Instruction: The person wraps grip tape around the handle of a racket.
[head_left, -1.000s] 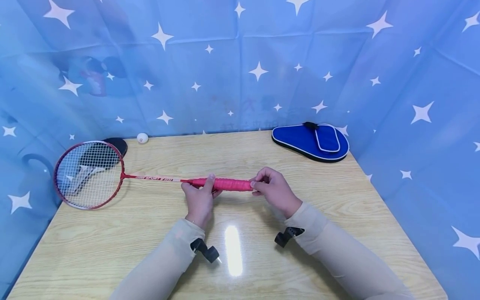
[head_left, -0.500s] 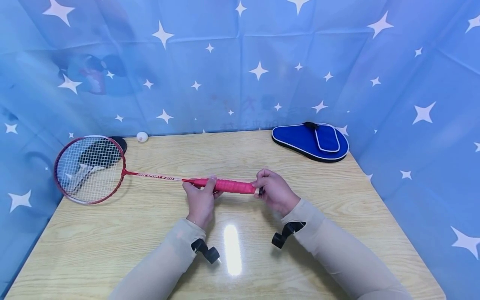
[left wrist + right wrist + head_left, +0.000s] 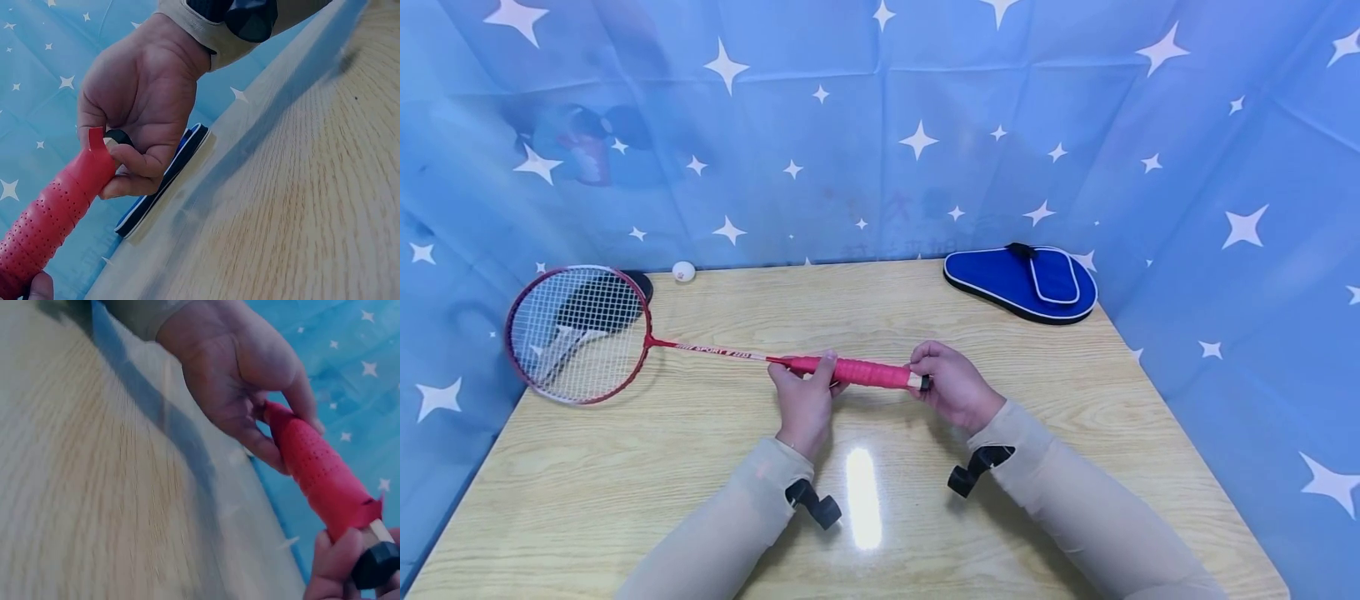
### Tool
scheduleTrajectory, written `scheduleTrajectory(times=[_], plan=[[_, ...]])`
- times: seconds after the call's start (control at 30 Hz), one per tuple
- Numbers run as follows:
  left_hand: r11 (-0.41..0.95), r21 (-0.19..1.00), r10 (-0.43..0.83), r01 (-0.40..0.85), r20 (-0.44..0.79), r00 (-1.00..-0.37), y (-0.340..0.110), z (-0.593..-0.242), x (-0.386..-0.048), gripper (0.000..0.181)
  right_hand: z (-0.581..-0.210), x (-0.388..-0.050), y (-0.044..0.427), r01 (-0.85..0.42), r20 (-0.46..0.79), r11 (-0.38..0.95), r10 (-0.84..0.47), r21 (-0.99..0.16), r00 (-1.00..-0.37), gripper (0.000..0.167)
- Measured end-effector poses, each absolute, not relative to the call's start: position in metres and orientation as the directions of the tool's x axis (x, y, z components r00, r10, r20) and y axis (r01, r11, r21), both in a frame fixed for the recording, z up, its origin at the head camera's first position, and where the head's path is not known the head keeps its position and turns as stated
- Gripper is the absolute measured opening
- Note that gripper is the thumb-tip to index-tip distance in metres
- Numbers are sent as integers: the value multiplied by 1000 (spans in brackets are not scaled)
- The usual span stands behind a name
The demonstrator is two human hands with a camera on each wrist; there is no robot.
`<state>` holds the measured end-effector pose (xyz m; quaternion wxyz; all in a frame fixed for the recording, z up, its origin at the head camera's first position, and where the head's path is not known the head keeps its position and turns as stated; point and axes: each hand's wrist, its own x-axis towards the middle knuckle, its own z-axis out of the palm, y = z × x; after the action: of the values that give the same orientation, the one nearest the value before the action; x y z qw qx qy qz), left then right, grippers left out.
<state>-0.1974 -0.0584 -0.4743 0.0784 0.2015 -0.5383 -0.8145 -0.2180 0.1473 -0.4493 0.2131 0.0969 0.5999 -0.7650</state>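
Note:
A badminton racket (image 3: 707,349) is held level above the table, its red and white head at the left. Pinkish-red perforated grip tape (image 3: 872,373) is wound round its handle. My left hand (image 3: 805,408) pinches the handle near the shaft, between thumb and fingers. At the butt end, the curled fingers of my right hand (image 3: 957,385) grip the handle. A short loose tape end (image 3: 95,139) sticks up there, beside the right hand in the left wrist view. Bare pale wood and the black end cap (image 3: 378,565) show past the tape.
Behind the racket head lies a black table tennis bat (image 3: 642,285), partly seen through the strings. A white ball (image 3: 683,271) sits at the table's back edge. A blue bat case (image 3: 992,277) lies at the back right. Starry blue cloth (image 3: 820,167) hangs behind the table.
My right hand has shifted off the butt, uncovering the end cap and bare wood. The racket head has risen slightly in the head view. My left hand has barely moved.

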Motion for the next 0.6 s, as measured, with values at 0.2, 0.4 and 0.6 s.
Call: scheduleTrajectory(times=[0.2, 0.4, 0.6], plan=[[-406, 908, -355, -102, -260, -898, -60, -474, -198, 62, -446, -219, 151, 367, -345, -30, -277, -930, -897, 11], [-385, 916, -361, -117, -266, -894, -59, -474, -198, 64, -445, -212, 152, 2, -134, 320, -390, -948, -911, 39], [-374, 920, -349, -120, -259, -901, -59, -477, -198, 66, -450, -206, 144, -133, -19, 382, -368, -915, -930, 31]])
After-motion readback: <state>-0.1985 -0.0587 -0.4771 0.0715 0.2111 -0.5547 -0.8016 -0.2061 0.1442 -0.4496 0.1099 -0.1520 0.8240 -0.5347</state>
